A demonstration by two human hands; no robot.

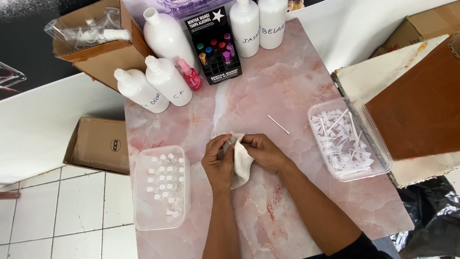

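White cloth (242, 165) pinched btwn left hand (219, 164) & right hand (263, 152), wrapped round small vial at table centre; plastic tub (162, 188) at 9 o'clock, thin stick (278, 124) at 1.

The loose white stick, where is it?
The stick lies on the pink table, just beyond the right hand, left of the tub of white parts.

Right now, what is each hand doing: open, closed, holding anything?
Left hand: closed around a small clear bottle, partly hidden.
Right hand: closed on the crumpled white cloth, pressed to that bottle.
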